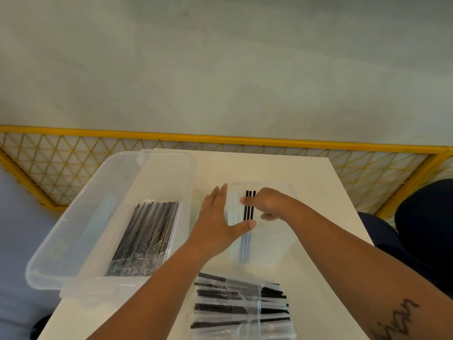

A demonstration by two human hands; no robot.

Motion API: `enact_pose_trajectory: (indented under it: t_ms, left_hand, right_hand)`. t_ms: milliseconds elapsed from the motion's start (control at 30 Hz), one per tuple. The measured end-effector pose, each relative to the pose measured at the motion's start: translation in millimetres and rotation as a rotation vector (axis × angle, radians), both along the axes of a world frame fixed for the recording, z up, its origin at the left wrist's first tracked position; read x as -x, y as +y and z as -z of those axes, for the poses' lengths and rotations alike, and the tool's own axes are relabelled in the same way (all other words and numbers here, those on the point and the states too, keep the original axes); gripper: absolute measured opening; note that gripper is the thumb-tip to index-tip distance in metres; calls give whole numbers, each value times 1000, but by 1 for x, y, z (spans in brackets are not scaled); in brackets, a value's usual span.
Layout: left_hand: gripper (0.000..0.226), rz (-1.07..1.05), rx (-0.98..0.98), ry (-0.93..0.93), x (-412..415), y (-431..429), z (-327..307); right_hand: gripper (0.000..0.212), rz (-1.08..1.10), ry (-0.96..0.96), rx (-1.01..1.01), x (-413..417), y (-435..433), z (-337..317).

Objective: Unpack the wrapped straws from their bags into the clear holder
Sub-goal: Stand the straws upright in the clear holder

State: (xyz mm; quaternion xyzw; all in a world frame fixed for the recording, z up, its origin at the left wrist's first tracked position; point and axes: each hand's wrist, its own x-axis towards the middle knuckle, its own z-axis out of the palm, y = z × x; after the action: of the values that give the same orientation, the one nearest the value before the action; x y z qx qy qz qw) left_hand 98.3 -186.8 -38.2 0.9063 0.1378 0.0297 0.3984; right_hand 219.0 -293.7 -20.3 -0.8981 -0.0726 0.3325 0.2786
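While the left hand (pixel 215 224) lies flat against the left side of the clear holder (pixel 282 244), its grip is loose, with straight fingers and the thumb across the front. The right hand (pixel 267 204) has its grip closed on three black straws (pixel 250 209), pinching them near their top ends. Their lower parts are down inside the holder. The holder sits in the middle of the white worktop (pixel 306 182). A pile of wrapped straws (pixel 235 307) lies near the front edge. To the left, a clear bin (pixel 73 229) holds a bag of straws (pixel 147 236).
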Motion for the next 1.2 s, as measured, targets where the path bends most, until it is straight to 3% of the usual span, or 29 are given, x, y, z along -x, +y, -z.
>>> enact_pose_trajectory:
  t_ms: [133, 367, 500, 633, 833, 967, 1200]
  left_hand:
    - [81, -47, -69, -180, 26, -13, 11]
    - [74, -91, -98, -289, 68, -36, 49]
    - [83, -100, -62, -208, 80, -47, 73]
    - [78, -50, -6, -157, 86, -58, 101]
    - [69, 124, 68, 19, 89, -70, 133]
    - [68, 165, 12, 13, 89, -75, 148]
    - [68, 193, -100, 13, 92, -77, 158]
  right_hand:
    - [46, -100, -260, -19, 13, -20, -20]
    - [32, 72, -504, -535, 63, -74, -21]
    - [28, 174, -746, -705, 96, -96, 12]
    - [37, 148, -966, -717, 114, -109, 66]
    - [49, 93, -858, -667, 130, -114, 132]
    - [49, 35, -715, -643, 133, -117, 164]
    - [50, -103, -355, -370, 135, -127, 185]
